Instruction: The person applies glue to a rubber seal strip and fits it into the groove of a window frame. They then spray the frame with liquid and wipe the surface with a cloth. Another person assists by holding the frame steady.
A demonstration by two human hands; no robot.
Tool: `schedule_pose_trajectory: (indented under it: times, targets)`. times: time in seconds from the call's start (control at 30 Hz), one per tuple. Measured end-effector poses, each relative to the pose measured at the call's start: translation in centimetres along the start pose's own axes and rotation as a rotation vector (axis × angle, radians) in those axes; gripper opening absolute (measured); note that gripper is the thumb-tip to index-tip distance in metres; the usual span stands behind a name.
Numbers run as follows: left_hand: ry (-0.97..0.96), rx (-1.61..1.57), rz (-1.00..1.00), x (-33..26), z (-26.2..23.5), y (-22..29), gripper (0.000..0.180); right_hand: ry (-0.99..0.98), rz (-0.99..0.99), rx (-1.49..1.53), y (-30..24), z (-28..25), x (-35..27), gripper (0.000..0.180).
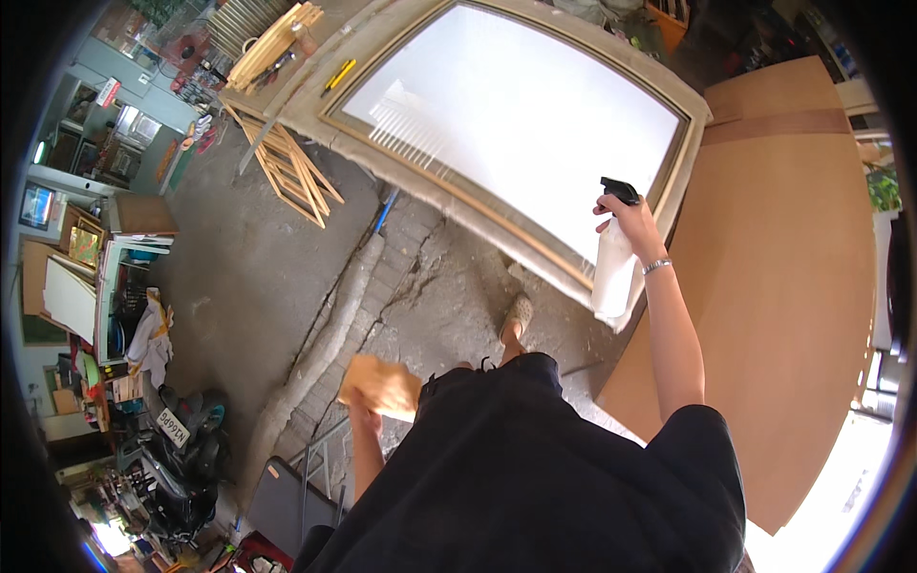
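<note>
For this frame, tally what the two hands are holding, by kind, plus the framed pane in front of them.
Spray bottle, white with a black trigger head, in the right hand: 1
Tan cloth, in the left hand: 1
Framed glass pane, wooden frame: 1
Total: 3

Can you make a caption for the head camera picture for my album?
Right hand aims a white spray bottle at a framed window pane; left hand holds a tan cloth.

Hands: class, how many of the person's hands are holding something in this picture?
2. The right hand is raised, holding a white spray bottle at the framed glass pane. The left hand hangs low by the hip, holding a tan cloth.
</note>
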State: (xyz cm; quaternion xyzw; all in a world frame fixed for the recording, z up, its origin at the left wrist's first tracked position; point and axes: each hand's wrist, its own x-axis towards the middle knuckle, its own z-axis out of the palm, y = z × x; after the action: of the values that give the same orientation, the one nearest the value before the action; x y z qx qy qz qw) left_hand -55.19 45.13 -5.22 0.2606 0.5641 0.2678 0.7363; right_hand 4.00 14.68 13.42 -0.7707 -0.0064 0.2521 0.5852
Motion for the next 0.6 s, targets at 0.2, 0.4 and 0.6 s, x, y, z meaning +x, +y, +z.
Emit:
schedule_pose_trajectory:
  times: [0.2,0.4,0.6]
  targets:
    - [0.085,0.648,-0.153,-3.8,0.5,-5.1,0.068,-0.083,0.027,0.022,-3.3,1.7,13.7,0.024]
    - [0.084,0.832,-0.273,-1.4,3.6,-5.4,0.068,-0.165,0.109,0.021,-5.1,4.7,21.0,0.018]
    - [0.022,0.920,-0.315,8.1,7.6,-1.6,0.069,-0.095,0.150,-0.100,-5.6,8.6,24.4,0.021]
